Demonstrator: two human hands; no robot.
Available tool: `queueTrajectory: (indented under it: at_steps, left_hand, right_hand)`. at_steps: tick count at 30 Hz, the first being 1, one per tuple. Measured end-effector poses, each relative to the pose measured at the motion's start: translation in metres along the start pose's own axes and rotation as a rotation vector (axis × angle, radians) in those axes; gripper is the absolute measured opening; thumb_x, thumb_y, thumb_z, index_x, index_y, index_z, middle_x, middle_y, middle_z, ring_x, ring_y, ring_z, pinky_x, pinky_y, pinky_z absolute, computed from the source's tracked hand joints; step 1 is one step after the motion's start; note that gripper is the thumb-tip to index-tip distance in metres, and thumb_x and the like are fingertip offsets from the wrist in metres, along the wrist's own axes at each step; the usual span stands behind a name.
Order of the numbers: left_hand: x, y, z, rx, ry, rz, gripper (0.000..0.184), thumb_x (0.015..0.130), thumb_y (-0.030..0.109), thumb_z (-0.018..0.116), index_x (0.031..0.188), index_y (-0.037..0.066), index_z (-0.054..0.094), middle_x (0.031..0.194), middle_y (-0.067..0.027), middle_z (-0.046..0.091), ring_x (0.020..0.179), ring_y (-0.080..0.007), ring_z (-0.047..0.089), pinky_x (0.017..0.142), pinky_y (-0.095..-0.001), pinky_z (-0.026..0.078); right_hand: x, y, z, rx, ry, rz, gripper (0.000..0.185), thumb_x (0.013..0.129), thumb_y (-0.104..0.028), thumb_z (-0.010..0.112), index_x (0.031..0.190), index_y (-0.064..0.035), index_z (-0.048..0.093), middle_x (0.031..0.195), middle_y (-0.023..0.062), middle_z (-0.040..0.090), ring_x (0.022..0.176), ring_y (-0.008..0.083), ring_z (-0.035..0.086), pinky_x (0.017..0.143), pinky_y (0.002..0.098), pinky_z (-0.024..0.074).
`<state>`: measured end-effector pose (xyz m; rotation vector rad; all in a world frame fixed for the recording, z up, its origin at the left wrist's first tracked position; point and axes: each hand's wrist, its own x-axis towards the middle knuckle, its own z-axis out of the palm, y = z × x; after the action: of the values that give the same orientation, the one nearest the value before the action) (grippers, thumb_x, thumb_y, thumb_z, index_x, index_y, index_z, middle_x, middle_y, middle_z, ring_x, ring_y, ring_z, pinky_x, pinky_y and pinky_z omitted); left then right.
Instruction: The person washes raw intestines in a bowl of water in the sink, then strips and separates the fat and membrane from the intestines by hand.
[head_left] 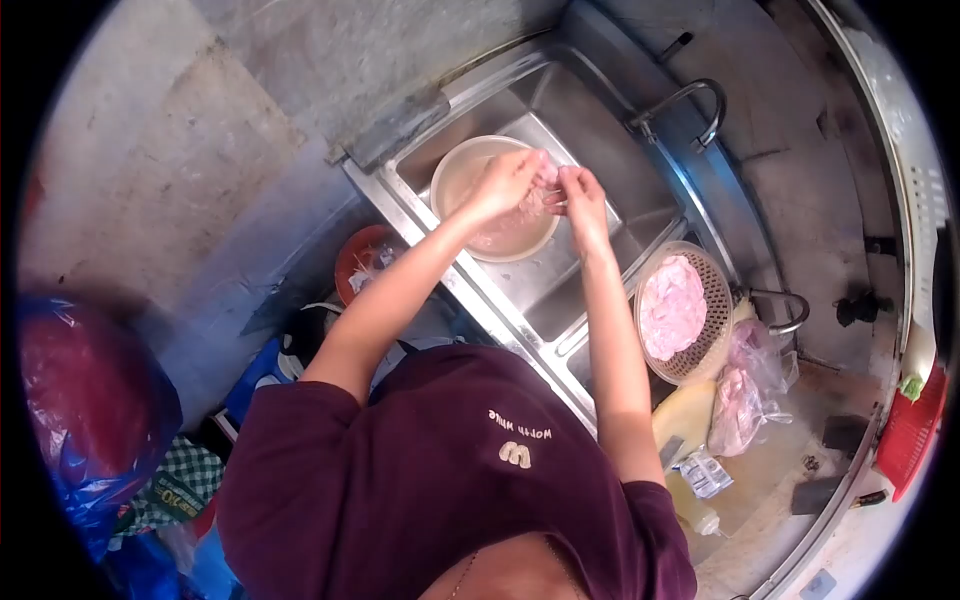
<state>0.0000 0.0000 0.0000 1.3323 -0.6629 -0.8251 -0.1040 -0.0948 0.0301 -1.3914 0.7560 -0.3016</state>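
Over the right part of a round bowl of cloudy water, my left hand and my right hand are close together. Between their fingertips is a small pink piece of raw meat, and both hands have closed fingers on it. More pale pink meat lies in the water below. The bowl stands in a steel sink. To the right, a perforated basket holds a pile of pink meat.
A curved faucet rises behind the sink. Right of the basket lie a plastic bag of meat, a yellowish board and a small packet. An orange-red bin stands left of the sink. Blue bags fill the lower left.
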Motion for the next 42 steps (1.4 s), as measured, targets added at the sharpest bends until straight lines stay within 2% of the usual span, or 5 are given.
queueTrajectory:
  at_steps: [11, 24, 29, 38, 42]
  left_hand:
    - [-0.032, -0.098, -0.034, 0.417, 0.252, -0.069, 0.016, 0.079, 0.01, 0.05, 0.089, 0.004, 0.06, 0.086, -0.0147, 0.061, 0.079, -0.0274, 0.059, 0.071, -0.0346, 0.045]
    - [-0.034, -0.076, -0.105, 0.552, 0.518, 0.063, 0.012, 0.083, 0.007, 0.051, 0.093, 0.003, 0.058, 0.082, -0.012, 0.058, 0.067, -0.0214, 0.058, 0.062, -0.027, 0.045]
    - [-0.038, -0.087, -0.111, 0.508, 0.513, -0.04, 0.012, 0.083, 0.006, 0.052, 0.092, 0.003, 0.058, 0.075, -0.0083, 0.057, 0.062, -0.0136, 0.055, 0.055, -0.022, 0.043]
    - [-0.04, -0.086, -0.112, 0.531, 0.446, -0.069, 0.013, 0.082, 0.004, 0.052, 0.093, 0.001, 0.058, 0.072, -0.0063, 0.057, 0.059, -0.0084, 0.053, 0.051, -0.0183, 0.04]
    - [-0.04, -0.095, -0.112, 0.484, 0.457, -0.064, 0.013, 0.082, 0.005, 0.053, 0.092, 0.001, 0.059, 0.071, -0.0053, 0.058, 0.058, -0.0078, 0.053, 0.051, -0.0177, 0.039]
  right_hand:
    - [0.005, 0.165, -0.044, 0.292, 0.273, 0.653, 0.02, 0.081, -0.014, 0.049, 0.095, 0.0004, 0.052, 0.075, 0.0077, 0.056, 0.06, 0.0167, 0.055, 0.052, 0.0295, 0.0493]
    - [0.113, 0.247, -0.016, -0.14, -0.002, 0.544, 0.014, 0.077, -0.011, 0.054, 0.088, -0.0028, 0.055, 0.067, 0.0035, 0.055, 0.049, 0.0113, 0.05, 0.043, 0.024, 0.0421]
    - [0.182, 0.283, 0.006, -0.921, -0.03, -0.017, 0.023, 0.077, -0.023, 0.056, 0.087, -0.0021, 0.058, 0.072, 0.0096, 0.06, 0.064, 0.0226, 0.057, 0.06, 0.0325, 0.0463]
    - [0.238, 0.329, 0.128, -1.116, 0.195, 0.076, 0.034, 0.074, -0.036, 0.058, 0.085, -0.0044, 0.059, 0.086, 0.0136, 0.061, 0.082, 0.0287, 0.058, 0.072, 0.0365, 0.0456]
    - [0.237, 0.329, 0.143, -0.99, -0.093, 0.241, 0.032, 0.076, -0.031, 0.054, 0.09, -0.0023, 0.057, 0.093, 0.0154, 0.059, 0.087, 0.0297, 0.057, 0.075, 0.0417, 0.0445]
